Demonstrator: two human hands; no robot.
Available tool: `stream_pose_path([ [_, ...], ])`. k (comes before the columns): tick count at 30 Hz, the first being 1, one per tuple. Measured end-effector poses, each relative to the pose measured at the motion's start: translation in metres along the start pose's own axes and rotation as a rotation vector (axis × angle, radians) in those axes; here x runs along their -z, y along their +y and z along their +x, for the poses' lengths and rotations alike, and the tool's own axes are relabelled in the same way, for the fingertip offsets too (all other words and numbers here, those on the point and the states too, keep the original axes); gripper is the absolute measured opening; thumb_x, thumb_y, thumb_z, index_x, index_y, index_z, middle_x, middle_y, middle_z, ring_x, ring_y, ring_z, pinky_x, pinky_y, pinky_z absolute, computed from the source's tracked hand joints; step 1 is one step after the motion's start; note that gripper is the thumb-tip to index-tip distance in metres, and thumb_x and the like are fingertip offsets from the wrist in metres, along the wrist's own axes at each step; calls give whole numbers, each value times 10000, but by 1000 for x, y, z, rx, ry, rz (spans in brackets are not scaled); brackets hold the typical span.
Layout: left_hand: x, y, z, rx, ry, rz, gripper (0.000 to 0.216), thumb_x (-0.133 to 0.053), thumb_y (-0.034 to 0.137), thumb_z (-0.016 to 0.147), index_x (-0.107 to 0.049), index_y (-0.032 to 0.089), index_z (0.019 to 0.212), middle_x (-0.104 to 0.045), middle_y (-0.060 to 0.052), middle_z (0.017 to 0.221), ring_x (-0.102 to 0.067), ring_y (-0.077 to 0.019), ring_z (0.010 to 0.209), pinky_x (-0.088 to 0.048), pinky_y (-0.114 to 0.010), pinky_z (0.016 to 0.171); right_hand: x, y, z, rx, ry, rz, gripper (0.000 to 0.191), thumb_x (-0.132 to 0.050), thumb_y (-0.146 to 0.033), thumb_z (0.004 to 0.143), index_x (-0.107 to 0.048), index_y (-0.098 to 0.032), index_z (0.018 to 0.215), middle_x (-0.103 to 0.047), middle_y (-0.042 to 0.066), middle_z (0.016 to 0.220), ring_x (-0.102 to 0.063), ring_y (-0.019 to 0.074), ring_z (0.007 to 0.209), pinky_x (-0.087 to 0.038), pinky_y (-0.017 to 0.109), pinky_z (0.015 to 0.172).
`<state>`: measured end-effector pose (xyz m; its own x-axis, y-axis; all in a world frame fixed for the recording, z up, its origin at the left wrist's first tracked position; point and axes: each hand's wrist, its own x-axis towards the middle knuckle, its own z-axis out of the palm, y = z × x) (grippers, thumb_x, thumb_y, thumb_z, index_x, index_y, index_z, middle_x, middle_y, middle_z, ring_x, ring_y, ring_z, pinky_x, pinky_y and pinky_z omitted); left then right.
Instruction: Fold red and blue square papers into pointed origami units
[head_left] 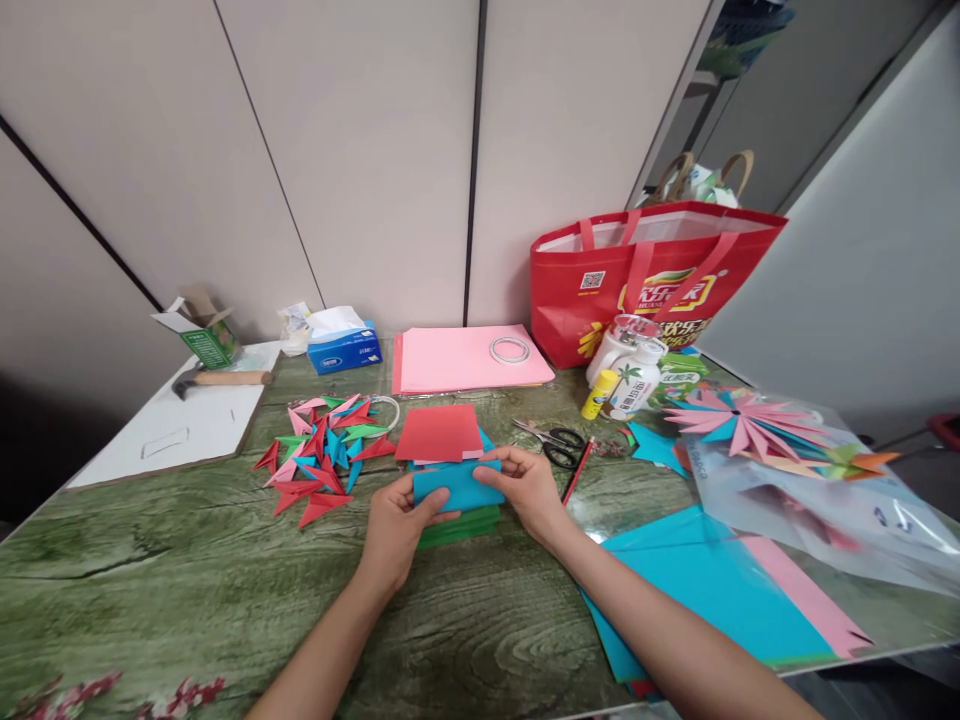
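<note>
A folded blue sheet of paper (459, 487) is held level between both hands, above the table. My left hand (395, 530) grips its left end, thumb on top and fingers beneath. The right end is pinched by my right hand (531, 487), with the thumb on the front face. Green paper (459, 528) lies below the blue sheet, and a red paper square (439, 433) lies just beyond it. To the left is a heap of folded paper points (322, 455) in red, blue, pink and green. Black-handled scissors (555, 440) and a red pencil (578, 472) lie beyond my right hand.
Pink sheets (457, 360) carry a tape roll (509, 350) at the back. A tissue box (344, 347), hammer (221, 379) and white board (169, 430) are left. Right stand a red bag (570, 315), glue stick (600, 395), bottle (637, 380), paper star (739, 415) and blue sheets (697, 580).
</note>
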<state>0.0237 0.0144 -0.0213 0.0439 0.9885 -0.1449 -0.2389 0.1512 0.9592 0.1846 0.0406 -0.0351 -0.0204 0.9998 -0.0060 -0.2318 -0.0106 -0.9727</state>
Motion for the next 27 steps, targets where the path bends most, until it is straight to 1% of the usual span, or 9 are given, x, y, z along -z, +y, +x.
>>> stream_pose_path([
  [4,0,0,0,3,11,2,289,-727,278,575,-667,145,825,-700,-25,739,-643,-199,711,-556,-348,652,-1,-1,0,-16,21,18,302,-781,-329,463,-624,-153,651,-610,-21,512,-503,97,439,-413,220,432],
  [11,-1,-1,1,10,-1,-12,304,-720,270,588,-660,137,854,-701,-35,759,-641,-200,720,-555,-337,643,0,-1,0,-20,23,38,262,-784,-290,469,-615,-154,615,-592,-40,477,-464,74,400,-369,202,411],
  [15,-1,-1,1,4,1,-12,284,-716,257,600,-655,134,848,-695,-28,746,-637,-187,708,-559,-327,637,0,-1,0,-31,9,67,258,-783,-266,475,-619,-153,638,-603,-37,498,-471,73,412,-376,202,428],
  [19,-1,0,0,15,-14,-12,253,-706,254,615,-653,133,832,-694,-22,738,-634,-178,697,-558,-324,637,1,1,0,-27,11,41,262,-776,-269,494,-627,-153,676,-593,-37,496,-467,75,418,-367,200,426],
  [24,-1,0,-1,21,-16,-15,274,-708,251,611,-652,131,850,-698,-28,750,-635,-181,704,-557,-326,640,1,1,0,6,-36,10,286,-747,-311,545,-658,-162,773,-633,-5,599,-524,110,505,-402,225,474],
  [27,-1,0,-1,19,-16,-21,273,-708,247,613,-653,125,851,-696,-31,748,-633,-177,698,-560,-327,638,1,2,0,32,-22,-17,277,-747,-326,536,-670,-160,744,-620,-6,581,-513,113,504,-392,229,468],
])
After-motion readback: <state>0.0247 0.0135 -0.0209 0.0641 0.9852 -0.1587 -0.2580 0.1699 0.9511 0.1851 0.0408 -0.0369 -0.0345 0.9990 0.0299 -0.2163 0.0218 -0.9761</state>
